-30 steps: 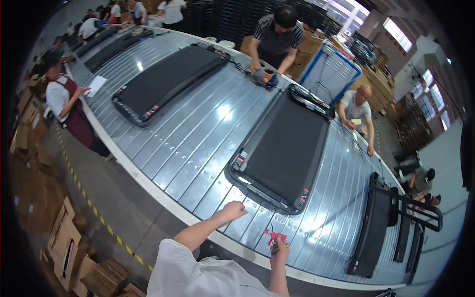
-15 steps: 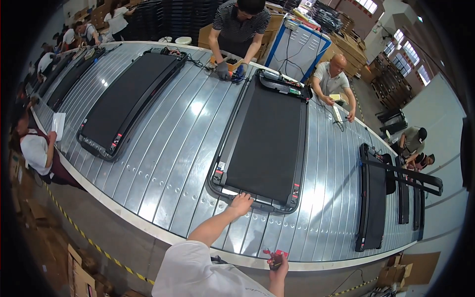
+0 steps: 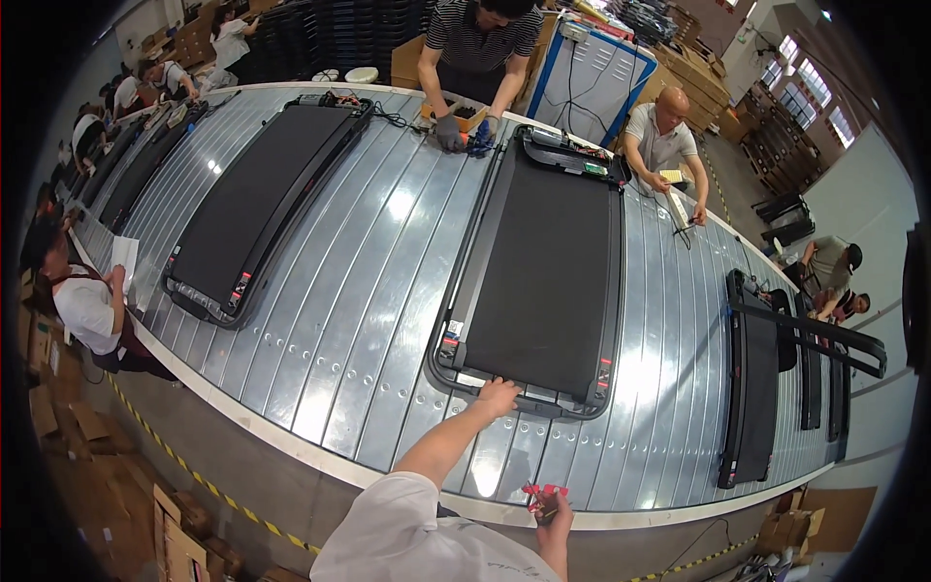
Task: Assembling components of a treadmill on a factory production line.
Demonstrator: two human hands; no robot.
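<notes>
The left hand [image 3: 499,396] reaches out and rests on the near end of a big black treadmill [image 3: 538,276], which lies flat on the shiny metal belt [image 3: 369,291]. The fingers look curled over the rounded black rim, touching it, but they are too small to tell if they grip it. The treadmill is long, and its long side runs straight away from the person, so the rest of it lies beyond the fingers. The right hand [image 3: 553,506] is closer to the body, well back from the treadmill, and pinches some small red tags [image 3: 541,492] between closed fingers. The left hand is nearer. The treadmill top is dull, smooth and dark. The belt is made of ribbed silver slats.
</notes>
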